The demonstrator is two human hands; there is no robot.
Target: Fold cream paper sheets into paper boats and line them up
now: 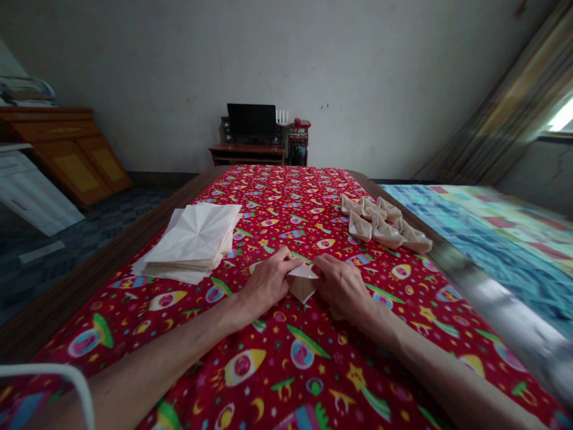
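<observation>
A small piece of folded paper (pixel 303 286) lies between my hands near the middle of the table, with one pointed corner toward me. My left hand (pixel 270 276) pinches its left edge between thumb and fingers. On the other side, my right hand (pixel 339 280) grips the right edge, its fingers curled and partly hidden behind the hand. To the left is a stack of creased white paper sheets (pixel 197 230). Several folded paper shapes (pixel 387 232), beige with raised points, stand grouped in rows at the right.
A red patterned cloth (pixel 286 370) covers the dark wooden table (pixel 483 298). A white curved tube (pixel 74 373) crosses the lower left corner. Beyond the table's far end are a monitor (pixel 252 121) and speakers. A bed (pixel 501 233) adjoins on the right; cabinets (pixel 76 152) stand left.
</observation>
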